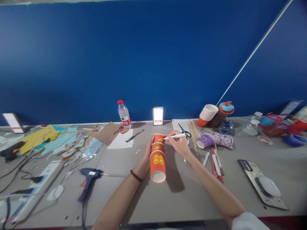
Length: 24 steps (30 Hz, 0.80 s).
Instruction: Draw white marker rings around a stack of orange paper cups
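My left hand (148, 151) grips a stack of three red paper cups (158, 159) with gold lettering, held upside down and lifted off the grey table (187, 198). My right hand (179, 143) holds a white pen (175, 136), its tip touching the top cup near the rim. A dark bead bracelet (136, 176) is on my left wrist.
A blue glue gun (89, 180) lies at the left front. A water bottle (124, 114), a phone (158, 115), scissors (184, 130), wooden sticks (193, 134), a purple patterned cup (214, 140) and more stacked cups (206, 115) lie behind. A black phone case (262, 187) sits right.
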Each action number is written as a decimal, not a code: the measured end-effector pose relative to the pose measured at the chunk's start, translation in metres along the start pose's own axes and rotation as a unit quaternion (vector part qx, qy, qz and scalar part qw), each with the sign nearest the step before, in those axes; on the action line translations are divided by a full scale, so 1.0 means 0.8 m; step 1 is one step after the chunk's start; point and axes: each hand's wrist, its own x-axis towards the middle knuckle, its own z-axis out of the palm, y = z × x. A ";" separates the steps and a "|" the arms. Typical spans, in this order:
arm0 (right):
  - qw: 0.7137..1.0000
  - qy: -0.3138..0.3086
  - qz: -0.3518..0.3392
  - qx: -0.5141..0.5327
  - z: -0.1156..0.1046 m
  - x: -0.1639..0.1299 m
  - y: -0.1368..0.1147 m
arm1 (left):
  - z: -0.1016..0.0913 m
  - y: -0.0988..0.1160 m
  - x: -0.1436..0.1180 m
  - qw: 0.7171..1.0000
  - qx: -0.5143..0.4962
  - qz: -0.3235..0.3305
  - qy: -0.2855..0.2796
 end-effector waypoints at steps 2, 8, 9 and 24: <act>1.000 0.000 0.002 0.003 0.001 0.000 0.000 | -0.001 -0.001 0.000 1.000 -0.007 0.001 -0.006; 1.000 0.001 -0.002 0.000 0.000 0.000 0.000 | -0.010 -0.008 0.011 1.000 -0.026 0.018 0.002; 1.000 -0.001 -0.002 -0.004 0.000 0.001 0.000 | -0.011 -0.009 0.014 0.999 -0.027 0.023 0.004; 1.000 -0.015 -0.005 0.001 0.001 0.001 0.006 | -0.005 -0.013 0.011 0.998 -0.007 0.058 -0.028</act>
